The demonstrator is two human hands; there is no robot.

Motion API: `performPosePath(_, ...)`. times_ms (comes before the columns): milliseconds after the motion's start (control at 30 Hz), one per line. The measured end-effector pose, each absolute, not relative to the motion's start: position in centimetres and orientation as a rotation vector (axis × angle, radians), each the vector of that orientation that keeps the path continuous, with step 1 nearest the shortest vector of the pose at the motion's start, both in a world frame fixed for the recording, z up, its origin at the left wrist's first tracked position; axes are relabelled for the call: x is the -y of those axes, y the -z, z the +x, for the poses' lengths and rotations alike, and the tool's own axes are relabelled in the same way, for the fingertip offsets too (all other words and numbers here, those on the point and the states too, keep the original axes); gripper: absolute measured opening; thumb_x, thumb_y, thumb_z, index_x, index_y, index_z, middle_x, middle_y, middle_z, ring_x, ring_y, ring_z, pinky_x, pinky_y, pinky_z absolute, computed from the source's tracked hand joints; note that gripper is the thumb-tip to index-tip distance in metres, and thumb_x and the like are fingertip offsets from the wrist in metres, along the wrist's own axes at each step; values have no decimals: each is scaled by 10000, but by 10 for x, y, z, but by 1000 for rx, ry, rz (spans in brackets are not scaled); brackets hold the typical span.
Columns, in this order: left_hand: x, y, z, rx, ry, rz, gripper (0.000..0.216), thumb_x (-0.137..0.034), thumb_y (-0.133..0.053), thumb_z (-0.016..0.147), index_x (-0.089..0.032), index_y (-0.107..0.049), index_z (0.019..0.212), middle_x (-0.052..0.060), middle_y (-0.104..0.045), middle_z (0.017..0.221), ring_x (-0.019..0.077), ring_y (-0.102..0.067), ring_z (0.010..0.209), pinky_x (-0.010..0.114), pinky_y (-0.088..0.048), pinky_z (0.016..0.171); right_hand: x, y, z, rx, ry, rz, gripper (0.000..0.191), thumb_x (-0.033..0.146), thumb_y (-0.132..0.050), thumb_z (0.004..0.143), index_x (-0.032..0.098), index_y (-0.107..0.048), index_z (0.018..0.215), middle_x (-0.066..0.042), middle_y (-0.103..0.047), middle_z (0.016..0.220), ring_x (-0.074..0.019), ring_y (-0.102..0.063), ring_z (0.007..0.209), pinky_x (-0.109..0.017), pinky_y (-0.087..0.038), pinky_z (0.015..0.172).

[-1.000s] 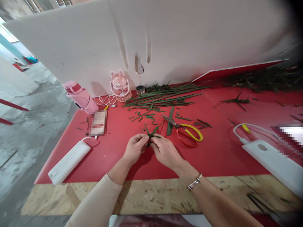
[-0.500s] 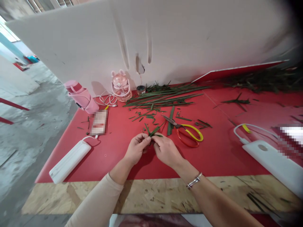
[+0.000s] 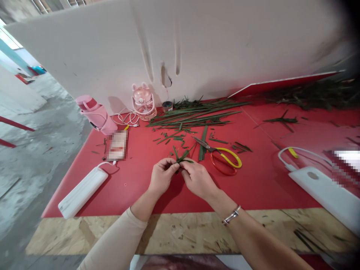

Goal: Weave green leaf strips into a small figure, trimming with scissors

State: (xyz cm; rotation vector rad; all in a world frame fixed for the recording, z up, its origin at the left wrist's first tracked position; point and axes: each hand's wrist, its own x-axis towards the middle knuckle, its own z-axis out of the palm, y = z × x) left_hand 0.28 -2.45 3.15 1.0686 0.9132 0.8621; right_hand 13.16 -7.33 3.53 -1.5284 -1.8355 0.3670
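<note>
My left hand (image 3: 162,176) and my right hand (image 3: 197,179) meet over the red table top (image 3: 135,180), fingertips pinched together on a small bundle of folded green leaf strips (image 3: 182,158). The strip ends stick up and outward from between my fingers. A silver bracelet (image 3: 231,215) sits on my right wrist. Just right of my hands lie scissors with a yellow and a red handle (image 3: 225,159), blades pointing left. A long pile of green leaf strips (image 3: 194,112) lies further back, with cut scraps (image 3: 174,138) scattered in front of it.
A white power bank (image 3: 83,192) with cable lies left, another white device (image 3: 323,191) right. A pink bottle (image 3: 97,114), a pink bear-shaped cup (image 3: 144,101) and a small dark tin (image 3: 167,107) stand by the white back board (image 3: 197,48). More leaves (image 3: 312,93) lie far right.
My hands have barely moved; the fingers have shifted slightly on the leaf bundle. Nothing else on the table has changed.
</note>
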Motion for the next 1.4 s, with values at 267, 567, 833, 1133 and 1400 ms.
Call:
performPosePath(267, 19, -29, -4, -793, -731, 1063, 292, -404, -657, 680, -136, -544, 668, -25, -506, 581, 71, -457, 564, 199, -372, 559, 73, -34, 135, 1864, -374, -1513, 213, 68, -400, 818, 164, -581, 875, -82, -626, 887, -183, -584, 853, -301, -483, 754)
performPosePath(567, 19, -34, -3, -762, -728, 681, 266, -348, -723, 626, -139, -566, 676, -18, -541, 617, 55, -454, 537, 181, -360, 517, 72, -38, 136, 1825, -441, -1475, 191, 81, -440, 811, 178, -597, 862, -69, -637, 874, -176, -598, 843, -293, -490, 733)
performPosePath(833, 13, -29, -3, -809, -824, 487, 267, -355, -732, 619, -154, -578, 704, -30, -524, 616, 50, -459, 531, 180, -384, 510, 78, -46, 147, 1651, -241, -1417, 114, 182, -484, 832, 206, -593, 855, -100, -568, 1125, -211, -531, 1065, -365, -436, 880)
performPosePath(1133, 25, -30, 1, -774, -859, 923, 215, -339, -703, 652, -141, -620, 669, -7, -567, 640, 60, -472, 585, 190, -384, 611, 75, -46, 141, 1671, -161, -1429, 114, 199, -474, 842, 227, -585, 849, -44, -647, 1050, -232, -459, 1181, -499, -219, 1040)
performPosePath(1400, 27, -36, 1, -853, -897, 1113, 198, -335, -668, 679, -145, -639, 723, 3, -602, 627, 93, -523, 590, 226, -431, 626, 72, -38, 142, 1586, -274, -1440, 104, 225, -485, 841, 227, -585, 871, -31, -688, 891, -199, -581, 1023, -489, -218, 1037)
